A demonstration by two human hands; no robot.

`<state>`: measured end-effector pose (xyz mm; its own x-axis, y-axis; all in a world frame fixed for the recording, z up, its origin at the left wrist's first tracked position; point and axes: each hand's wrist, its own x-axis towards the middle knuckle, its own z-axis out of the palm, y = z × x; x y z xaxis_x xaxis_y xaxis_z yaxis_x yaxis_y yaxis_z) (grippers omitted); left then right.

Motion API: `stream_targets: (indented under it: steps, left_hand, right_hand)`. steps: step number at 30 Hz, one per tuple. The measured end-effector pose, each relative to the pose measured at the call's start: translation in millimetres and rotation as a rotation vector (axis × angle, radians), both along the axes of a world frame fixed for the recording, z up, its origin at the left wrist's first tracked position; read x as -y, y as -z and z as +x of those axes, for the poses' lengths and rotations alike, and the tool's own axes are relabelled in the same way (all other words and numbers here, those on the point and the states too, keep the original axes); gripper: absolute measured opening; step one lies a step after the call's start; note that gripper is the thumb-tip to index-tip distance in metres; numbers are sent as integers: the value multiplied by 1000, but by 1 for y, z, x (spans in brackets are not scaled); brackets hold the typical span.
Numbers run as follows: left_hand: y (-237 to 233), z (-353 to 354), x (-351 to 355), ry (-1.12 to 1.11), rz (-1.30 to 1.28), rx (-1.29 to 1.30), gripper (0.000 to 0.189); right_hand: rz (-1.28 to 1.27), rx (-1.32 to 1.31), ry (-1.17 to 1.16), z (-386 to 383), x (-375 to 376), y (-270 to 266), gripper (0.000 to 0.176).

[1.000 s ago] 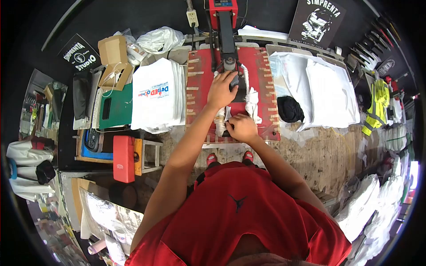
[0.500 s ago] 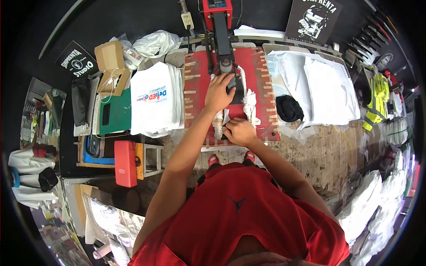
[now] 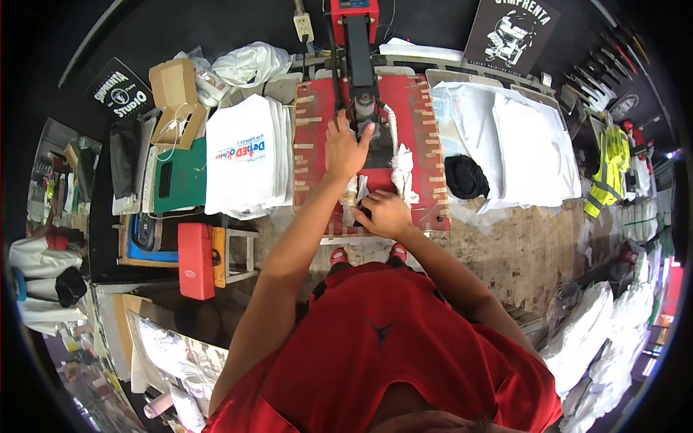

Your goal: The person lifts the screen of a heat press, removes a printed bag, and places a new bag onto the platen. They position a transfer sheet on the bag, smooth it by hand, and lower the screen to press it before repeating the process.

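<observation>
A heat press with a red top plate [image 3: 419, 115] stands in front of me, its dark lever arm [image 3: 359, 54] running back to a red control box [image 3: 354, 7]. My left hand [image 3: 346, 149] lies over the middle of the press, near the metal joint, with fingers spread and thumb apart. Nearer to me, my right hand [image 3: 388, 215] has its fingers curled at the near end of the press handle [image 3: 349, 195], partly hiding it. White cloth wraps the handle's right bar [image 3: 402, 173].
To the left lies a stack of white printed bags [image 3: 238, 169] beside a green board [image 3: 180, 184]. White fabric sheets [image 3: 534, 151] and a black cloth bundle [image 3: 466, 177] lie on the right. A red-topped stool [image 3: 195, 260] stands at lower left.
My left hand has shifted slightly left on the press, and its thumb now points up and away. My right hand stays at the handle. The whole view has moved a little.
</observation>
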<state>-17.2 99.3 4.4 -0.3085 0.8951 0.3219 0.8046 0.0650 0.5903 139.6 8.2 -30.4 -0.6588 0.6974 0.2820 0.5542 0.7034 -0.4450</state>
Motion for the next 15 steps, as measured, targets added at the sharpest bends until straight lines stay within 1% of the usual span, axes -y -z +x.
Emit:
stream_targets:
  steps: [2, 5, 9, 11, 12, 14, 15]
  left_hand:
    - [-2, 0, 0, -2, -66, 104, 87]
    - [0, -3, -2, -21, -101, 127, 92]
    - [10, -7, -8, -23, -95, 140, 96]
    - [16, -12, -13, 1, -65, 226, 100]
    - [17, -15, -15, 4, -60, 224, 100]
    - [20, -23, -19, 54, -197, 472, 106]
    - [34, -28, -28, 57, -194, 469, 106]
  right_hand:
    - [-15, 20, 12, -1, 0, -1, 41]
    - [11, 56, -53, 0, -2, 4, 42]
    - [36, 83, -140, 1, 3, -8, 47]
    - [62, 139, -200, 1, 0, -9, 53]
    - [67, 138, -198, 0, 0, -6, 53]
    - [125, 137, -194, -1, -1, 5, 59]
    - [129, 134, -192, -1, -1, 10, 59]
